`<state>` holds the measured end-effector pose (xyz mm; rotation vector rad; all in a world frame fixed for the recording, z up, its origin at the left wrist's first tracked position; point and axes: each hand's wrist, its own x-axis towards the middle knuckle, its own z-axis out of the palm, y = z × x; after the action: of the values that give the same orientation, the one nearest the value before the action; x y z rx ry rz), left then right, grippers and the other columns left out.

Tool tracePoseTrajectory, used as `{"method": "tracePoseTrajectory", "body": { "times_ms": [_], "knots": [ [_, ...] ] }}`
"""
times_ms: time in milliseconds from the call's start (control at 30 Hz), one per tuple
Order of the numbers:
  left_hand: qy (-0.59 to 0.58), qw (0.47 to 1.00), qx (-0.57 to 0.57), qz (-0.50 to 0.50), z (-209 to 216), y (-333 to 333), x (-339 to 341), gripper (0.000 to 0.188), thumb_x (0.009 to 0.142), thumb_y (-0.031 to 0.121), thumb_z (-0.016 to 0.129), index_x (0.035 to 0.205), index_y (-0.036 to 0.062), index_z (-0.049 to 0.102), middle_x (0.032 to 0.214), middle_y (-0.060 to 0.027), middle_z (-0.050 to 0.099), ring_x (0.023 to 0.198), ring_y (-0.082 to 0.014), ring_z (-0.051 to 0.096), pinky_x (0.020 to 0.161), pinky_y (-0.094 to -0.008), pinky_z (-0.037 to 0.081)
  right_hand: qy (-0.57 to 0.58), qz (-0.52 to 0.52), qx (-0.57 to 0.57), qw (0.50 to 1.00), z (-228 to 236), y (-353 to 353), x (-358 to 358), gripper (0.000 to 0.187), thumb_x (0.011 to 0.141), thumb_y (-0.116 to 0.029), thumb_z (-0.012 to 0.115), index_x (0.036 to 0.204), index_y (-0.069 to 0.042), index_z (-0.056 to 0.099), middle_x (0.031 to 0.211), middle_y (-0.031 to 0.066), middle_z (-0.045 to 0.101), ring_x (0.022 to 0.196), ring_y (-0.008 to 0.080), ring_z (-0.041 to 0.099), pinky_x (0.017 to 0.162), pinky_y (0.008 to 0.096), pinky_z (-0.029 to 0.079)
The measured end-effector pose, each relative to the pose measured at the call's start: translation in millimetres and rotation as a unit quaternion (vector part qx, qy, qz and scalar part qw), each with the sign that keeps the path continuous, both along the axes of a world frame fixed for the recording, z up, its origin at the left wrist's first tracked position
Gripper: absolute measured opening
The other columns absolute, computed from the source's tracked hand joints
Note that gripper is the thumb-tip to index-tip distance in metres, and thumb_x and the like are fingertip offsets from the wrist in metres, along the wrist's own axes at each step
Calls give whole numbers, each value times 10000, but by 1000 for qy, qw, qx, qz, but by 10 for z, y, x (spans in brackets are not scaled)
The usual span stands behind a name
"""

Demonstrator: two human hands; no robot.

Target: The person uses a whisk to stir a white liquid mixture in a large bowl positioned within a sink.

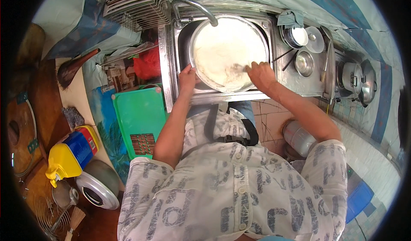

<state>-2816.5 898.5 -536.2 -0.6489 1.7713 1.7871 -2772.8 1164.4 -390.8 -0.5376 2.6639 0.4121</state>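
A wide round metal basin (262, 35) rests over the sink (183, 42), holding a pale cream-white mass with a rough, wet-looking surface. My left hand (187, 79) grips the basin's rim at its near left side, thumb and fingers around the edge. Over the near right part of the basin, my right hand (261, 75) is closed around a utensil with a blurred silvery end (238, 68), which touches the white mass. Its exact kind is hard to make out. Above the basin's far edge hangs the curved spout of a metal faucet (201, 9).
A wire dish rack (141, 10) stands at the far left. Right of the sink, the steel counter bears a small metal bowl (304, 63), a lid (315, 40) and a pot (352, 77). A green board (139, 112) and a yellow jug (68, 157) are at left.
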Motion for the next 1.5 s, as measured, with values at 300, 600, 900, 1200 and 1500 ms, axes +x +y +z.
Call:
{"method": "tracePoseTrajectory", "body": {
  "times_ms": [300,600,900,1200,1500],
  "knots": [
    [-13,1000,23,1,-180,-44,-25,422,966,133,509,1361,-4,450,1030,-83,637,743,-144,632,607,-256,567,67,-192,-52,978,19,605,-410,254,876,-199,549,1101,-91,595,758,143,672,699,322,676,618,433,532],
    [-6,1000,29,1,-157,-50,-10,409,973,132,498,1353,-13,453,1030,-78,643,741,-143,641,594,-251,555,41,-179,-61,981,-464,922,-256,198,878,-128,481,1000,-66,623,813,183,685,776,344,683,674,451,540],
    [-6,1000,28,0,-146,-59,-7,443,969,140,508,1367,-38,423,1017,-90,639,759,-148,636,608,-255,560,-174,-348,-127,912,-593,616,198,263,911,-148,447,1040,-16,634,835,199,671,707,349,682,619,440,553],
    [-4,999,32,4,-113,-43,-2,447,968,131,511,1373,-34,421,991,-79,631,748,-138,625,621,-256,561,-337,-614,-356,619,-463,231,471,561,949,-501,480,784,32,532,580,56,476,398,143,445,347,306,399],
    [-4,1000,17,-9,-171,-50,4,351,996,143,464,1326,37,512,1034,-40,669,766,-104,645,618,-224,541,-413,-735,-483,234,-509,-276,529,314,987,-325,462,951,-34,574,614,-30,510,452,36,449,376,193,404]
  ]
}}
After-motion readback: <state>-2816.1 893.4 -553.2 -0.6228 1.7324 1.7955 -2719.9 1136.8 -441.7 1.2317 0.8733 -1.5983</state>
